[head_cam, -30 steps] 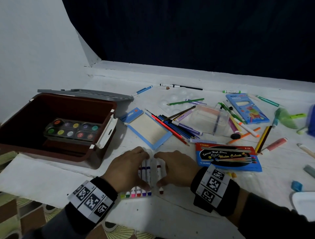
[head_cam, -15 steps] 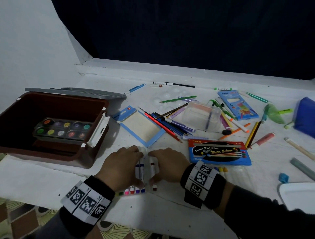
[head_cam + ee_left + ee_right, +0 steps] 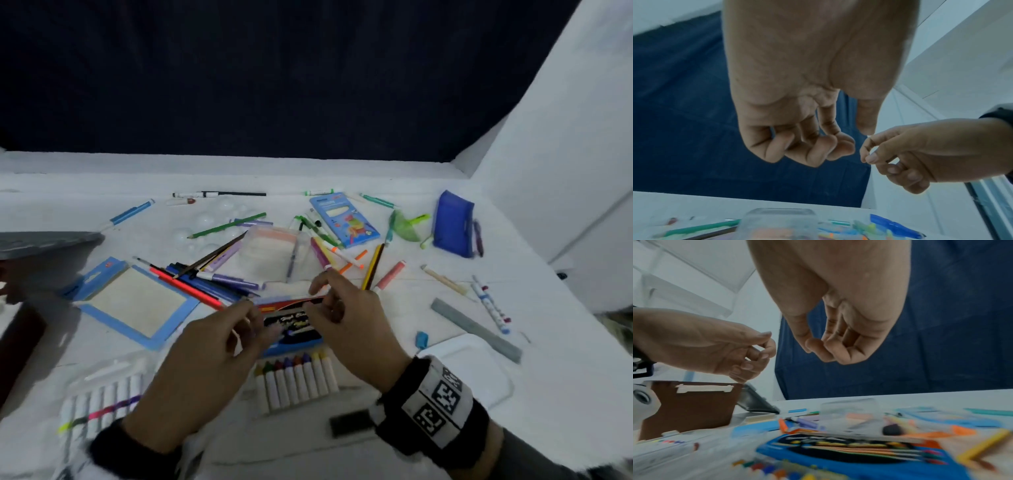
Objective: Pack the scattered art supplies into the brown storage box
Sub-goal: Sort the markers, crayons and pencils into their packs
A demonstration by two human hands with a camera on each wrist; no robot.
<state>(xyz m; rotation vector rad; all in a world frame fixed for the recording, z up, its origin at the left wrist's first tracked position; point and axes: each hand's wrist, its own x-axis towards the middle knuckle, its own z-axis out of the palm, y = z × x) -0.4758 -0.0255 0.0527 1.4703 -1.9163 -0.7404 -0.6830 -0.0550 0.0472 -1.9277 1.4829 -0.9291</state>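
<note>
Right hand (image 3: 838, 318) hangs above blue watercolour box (image 3: 859, 456), fingers (image 3: 830, 352) curled; left hand (image 3: 715, 345) over brown storage box (image 3: 690, 407).

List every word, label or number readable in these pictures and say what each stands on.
None can be read with certainty.
Blue-and-black crayon box: script lettering, blurred.
Light blue box: print too small.
Blue card frame: small red mark, unreadable.
Right wristband: square code markers only, no words.
</note>
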